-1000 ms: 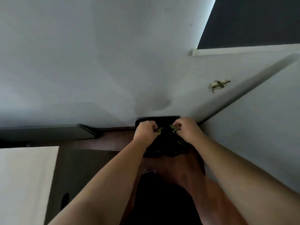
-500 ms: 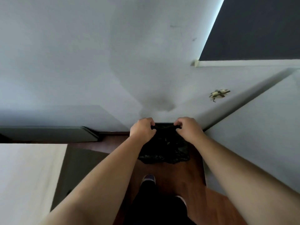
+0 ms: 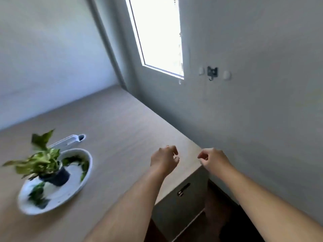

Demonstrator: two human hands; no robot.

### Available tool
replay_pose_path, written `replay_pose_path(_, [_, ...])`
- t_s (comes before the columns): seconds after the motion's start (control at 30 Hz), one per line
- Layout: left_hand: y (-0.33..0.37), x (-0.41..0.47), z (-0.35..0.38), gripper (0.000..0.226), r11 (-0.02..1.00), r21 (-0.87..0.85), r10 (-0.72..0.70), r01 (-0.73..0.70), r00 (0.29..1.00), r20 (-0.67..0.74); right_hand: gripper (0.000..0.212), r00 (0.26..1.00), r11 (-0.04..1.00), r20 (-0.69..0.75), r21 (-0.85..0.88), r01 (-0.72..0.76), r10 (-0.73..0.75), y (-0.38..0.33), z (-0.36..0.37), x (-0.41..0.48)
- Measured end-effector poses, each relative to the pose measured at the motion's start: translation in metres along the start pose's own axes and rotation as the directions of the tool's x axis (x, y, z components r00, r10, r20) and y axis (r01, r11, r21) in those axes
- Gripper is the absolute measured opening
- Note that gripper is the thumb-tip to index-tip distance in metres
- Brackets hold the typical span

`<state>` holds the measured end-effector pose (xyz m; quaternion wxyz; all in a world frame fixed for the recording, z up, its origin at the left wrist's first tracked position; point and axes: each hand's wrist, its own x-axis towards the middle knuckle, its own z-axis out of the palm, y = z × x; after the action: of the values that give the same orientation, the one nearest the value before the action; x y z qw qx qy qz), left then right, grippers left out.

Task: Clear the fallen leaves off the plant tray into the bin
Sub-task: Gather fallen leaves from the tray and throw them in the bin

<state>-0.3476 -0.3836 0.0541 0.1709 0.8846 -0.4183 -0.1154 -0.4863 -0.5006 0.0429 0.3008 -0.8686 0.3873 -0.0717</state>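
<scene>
A white oval plant tray (image 3: pixel 73 191) lies on the wooden table at the left. On it stands a small dark pot (image 3: pixel 56 177) with a green-and-white plant (image 3: pixel 40 159). Several green fallen leaves (image 3: pixel 82 165) lie along the tray's far rim and near its front end. My left hand (image 3: pixel 165 158) hovers over the table's right part, fingers loosely curled and apart, holding nothing. Beside it, past the table's right edge, my right hand (image 3: pixel 211 158) is likewise empty with loose fingers. The bin is out of view.
A white oblong object (image 3: pixel 68 141) lies behind the tray. The table (image 3: pixel 122 130) ends at the right against a grey wall; below its corner is a cabinet front with a handle (image 3: pixel 182 189). A bright window (image 3: pixel 157 32) and a wall hook (image 3: pixel 212 72) lie ahead.
The view has swung up from the black-lined bin on the floor to the table. Both hands held leaves over the bin a second ago; now they are empty above the table edge.
</scene>
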Motion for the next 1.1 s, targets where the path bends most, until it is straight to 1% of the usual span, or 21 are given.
replay_pose_path(0.1, [-0.084,-0.035,-0.045,0.016,0.973,-0.050,-0.231,0.227,0.969,-0.091,0.015,0.974,0.982,0.137,-0.026,0.187,-0.182,-0.081,0.050,0.009])
replay_pose_path(0.27, [-0.215,-0.092,-0.095,0.015,0.881,-0.069,-0.473,0.469,0.863,-0.176,0.016,0.900,0.939,0.291,-0.012,0.344,-0.325,-0.198,0.129,0.016])
replay_pose_path(0.37, [-0.291,-0.117,-0.111,0.014,0.817,-0.087,-0.575,0.569,0.800,-0.168,0.014,0.860,0.909,0.329,-0.010,0.416,-0.390,-0.258,0.181,0.020])
replay_pose_path(0.43, [-0.342,-0.127,-0.115,0.012,0.775,-0.139,-0.631,0.617,0.770,-0.096,0.016,0.834,0.897,0.376,-0.014,0.441,-0.405,-0.294,0.219,0.023])
replay_pose_path(0.47, [-0.361,-0.131,-0.115,0.014,0.761,-0.157,-0.642,0.629,0.766,-0.041,0.017,0.819,0.887,0.397,-0.023,0.461,-0.415,-0.308,0.233,0.023])
replay_pose_path(0.53, [-0.395,-0.135,-0.110,0.025,0.748,-0.177,-0.643,0.640,0.764,0.046,0.018,0.775,0.860,0.452,-0.033,0.509,-0.441,-0.333,0.266,0.023])
replay_pose_path(0.57, [-0.408,-0.135,-0.106,0.029,0.744,-0.185,-0.642,0.642,0.764,0.070,0.019,0.746,0.844,0.493,-0.041,0.534,-0.448,-0.343,0.281,0.023])
replay_pose_path(0.63, [-0.428,-0.132,-0.099,0.031,0.747,-0.198,-0.630,0.634,0.771,0.095,0.021,0.686,0.810,0.587,-0.085,0.580,-0.430,-0.360,0.308,0.025])
replay_pose_path(0.67, [-0.437,-0.129,-0.096,0.030,0.749,-0.207,-0.622,0.630,0.775,0.109,0.022,0.672,0.795,0.619,-0.124,0.594,-0.406,-0.367,0.320,0.026])
replay_pose_path(0.7, [-0.443,-0.125,-0.093,0.029,0.753,-0.212,-0.612,0.623,0.781,0.125,0.025,0.673,0.780,0.637,-0.174,0.601,-0.376,-0.372,0.330,0.028])
replay_pose_path(0.77, [-0.451,-0.116,-0.090,0.025,0.764,-0.204,-0.590,0.612,0.791,0.163,0.038,0.697,0.727,0.640,-0.303,0.616,-0.324,-0.381,0.344,0.030])
replay_pose_path(0.87, [-0.454,-0.106,-0.088,0.013,0.783,-0.157,-0.573,0.602,0.796,0.196,0.057,0.745,0.618,0.594,-0.473,0.628,-0.303,-0.387,0.361,0.030])
replay_pose_path(0.93, [-0.457,-0.103,-0.089,0.013,0.781,-0.158,-0.572,0.604,0.794,0.205,0.063,0.758,0.550,0.580,-0.544,0.633,-0.299,-0.391,0.368,0.028])
replay_pose_path(1.0, [-0.459,-0.102,-0.090,0.024,0.784,-0.158,-0.567,0.600,0.796,0.211,0.058,0.750,0.533,0.593,-0.549,0.644,-0.295,-0.392,0.369,0.029])
replay_pose_path(1.03, [-0.460,-0.102,-0.091,0.028,0.783,-0.163,-0.563,0.600,0.796,0.222,0.051,0.740,0.551,0.606,-0.527,0.647,-0.290,-0.392,0.370,0.030])
replay_pose_path(1.1, [-0.461,-0.101,-0.093,0.031,0.786,-0.153,-0.557,0.598,0.794,0.245,0.030,0.724,0.613,0.626,-0.459,0.643,-0.289,-0.393,0.369,0.033])
